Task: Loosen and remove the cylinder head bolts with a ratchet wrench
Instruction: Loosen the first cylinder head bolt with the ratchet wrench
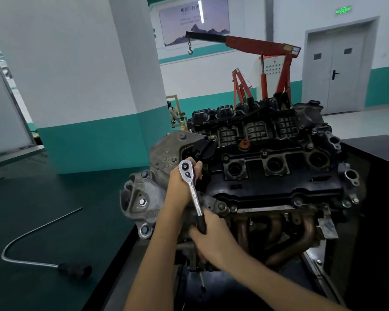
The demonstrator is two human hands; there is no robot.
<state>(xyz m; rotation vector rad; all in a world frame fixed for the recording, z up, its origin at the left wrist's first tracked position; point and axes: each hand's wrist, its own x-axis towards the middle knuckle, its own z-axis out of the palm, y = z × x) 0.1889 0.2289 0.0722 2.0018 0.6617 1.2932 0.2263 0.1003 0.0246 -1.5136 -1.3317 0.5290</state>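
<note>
Far left, a bent rod (73,270) with a black grip is just lying on the dark green bench (54,198). Moving over, the left hand (180,187) is up at the near left corner of the engine (279,187), fingers (198,165) curled round right under the head of the ratchet wrench (193,194). The wrench sits head-up over that corner, with its handle slanting down toward the camera. Whatever bolt it's on is hidden by the hand, so I can't tell. The right hand (211,236) is clenched round the black handle grip. Rusty exhaust pipes (301,239) run below the engine's front, there's a red hoist (267,47) behind it, and a grey door (337,70) far right.
</note>
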